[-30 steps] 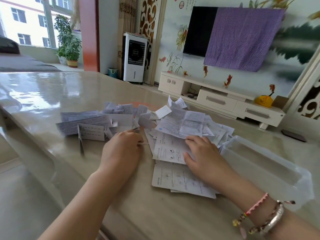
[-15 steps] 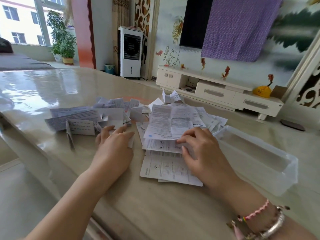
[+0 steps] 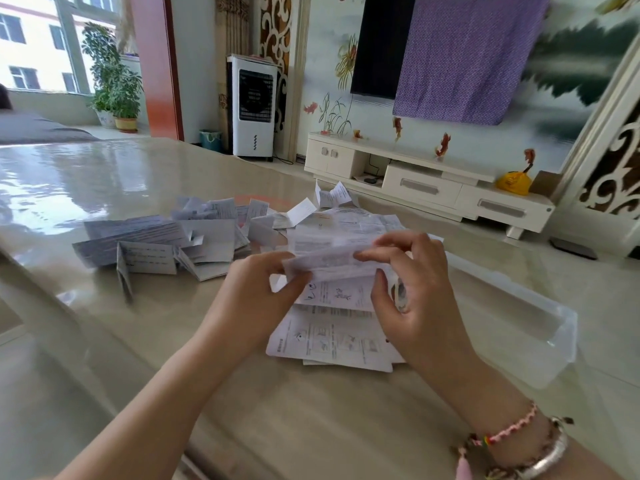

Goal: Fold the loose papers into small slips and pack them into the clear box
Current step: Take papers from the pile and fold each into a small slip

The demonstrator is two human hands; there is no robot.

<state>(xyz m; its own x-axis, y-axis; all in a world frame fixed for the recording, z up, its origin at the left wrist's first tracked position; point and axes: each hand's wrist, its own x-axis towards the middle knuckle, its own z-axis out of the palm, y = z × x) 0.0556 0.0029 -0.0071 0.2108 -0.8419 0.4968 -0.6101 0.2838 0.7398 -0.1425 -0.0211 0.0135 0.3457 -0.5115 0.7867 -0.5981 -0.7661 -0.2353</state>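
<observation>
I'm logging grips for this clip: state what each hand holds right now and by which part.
Both hands hold one printed paper sheet above the pile. The left hand pinches its left end, the right hand its right end, fingers on top, thumb beneath.

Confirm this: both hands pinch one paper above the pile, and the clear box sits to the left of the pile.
Wrong side. The head view shows the clear box to the right of the pile. The left hand and right hand do pinch one paper above it.
</observation>
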